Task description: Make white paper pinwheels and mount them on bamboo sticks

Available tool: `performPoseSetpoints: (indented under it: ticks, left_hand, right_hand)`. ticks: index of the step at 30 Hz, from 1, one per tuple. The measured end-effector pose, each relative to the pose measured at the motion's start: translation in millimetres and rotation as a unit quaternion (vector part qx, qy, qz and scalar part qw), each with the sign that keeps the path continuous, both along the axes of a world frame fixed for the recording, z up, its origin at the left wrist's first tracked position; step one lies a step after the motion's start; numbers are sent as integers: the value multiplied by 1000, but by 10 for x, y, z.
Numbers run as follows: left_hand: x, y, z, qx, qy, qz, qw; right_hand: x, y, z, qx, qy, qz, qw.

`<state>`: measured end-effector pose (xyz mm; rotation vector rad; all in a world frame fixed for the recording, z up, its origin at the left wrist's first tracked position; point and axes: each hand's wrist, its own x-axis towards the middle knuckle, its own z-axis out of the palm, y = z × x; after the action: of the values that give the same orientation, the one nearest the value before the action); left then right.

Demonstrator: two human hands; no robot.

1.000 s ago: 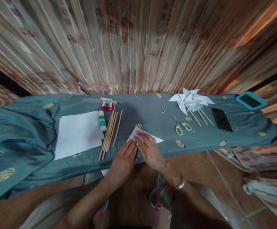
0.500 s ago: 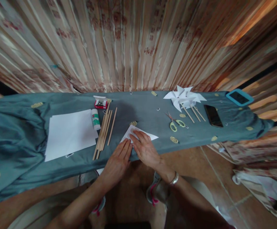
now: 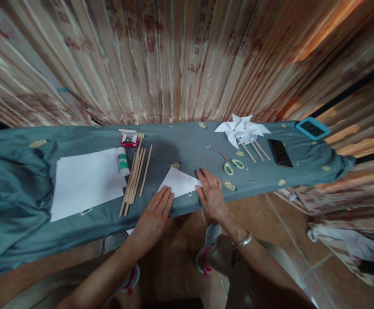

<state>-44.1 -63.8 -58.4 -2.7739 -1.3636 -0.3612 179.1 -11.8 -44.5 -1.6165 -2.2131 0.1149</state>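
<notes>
A white sheet of paper folded into a triangle (image 3: pixel 180 182) lies on the cloth in front of me. My left hand (image 3: pixel 156 210) rests on its lower left corner, fingers stretched out flat. At the triangle's right tip is my right hand (image 3: pixel 211 193), with its fingers extended on and beside the paper; the very tip is hidden under them. Left of the paper lie several wooden sticks (image 3: pixel 135 178). Green-handled scissors (image 3: pixel 231 163) lie to the right, blades pointing away from me.
A stack of white paper (image 3: pixel 85 182), a glue stick (image 3: pixel 123 161) and a red box of pins (image 3: pixel 129 139) occupy the left side. White paper pinwheels (image 3: pixel 243 129) on sticks, a black phone (image 3: pixel 280 152) and a blue-framed device (image 3: pixel 313 128) lie at right. A curtain (image 3: pixel 161 64) hangs behind.
My right hand has slid rightward along the paper from its middle to the right tip. My left hand stays on the left corner. The whole view has shifted slightly.
</notes>
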Motion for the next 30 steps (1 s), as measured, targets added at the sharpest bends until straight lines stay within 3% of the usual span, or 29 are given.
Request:
performPoseSetpoints:
  ticks: [7,13,16,20,25,30]
  left_hand:
    - [6,8,31,-7,5,3,1000]
    - [22,12,65,-5,-6,9,1000]
    - [35,11,59,3,-5,13,1000]
    - [31,20,12,15,-16,11,1000]
    - [-92,-19,-35,5,-49,7,999]
    - [-254,-158,67,-11,-34,25,999]
  right_hand:
    - [297,59,-70,10,16,-47,999]
    - [241,66,6,30,2,-31,999]
    - [96,-6,94,64,-12,36,997]
    - [-105,-138,108,30,2,198,980]
    - [-159,-177,34,10,32,204,978]
    - [-130,-162,31,0,39,197,980]
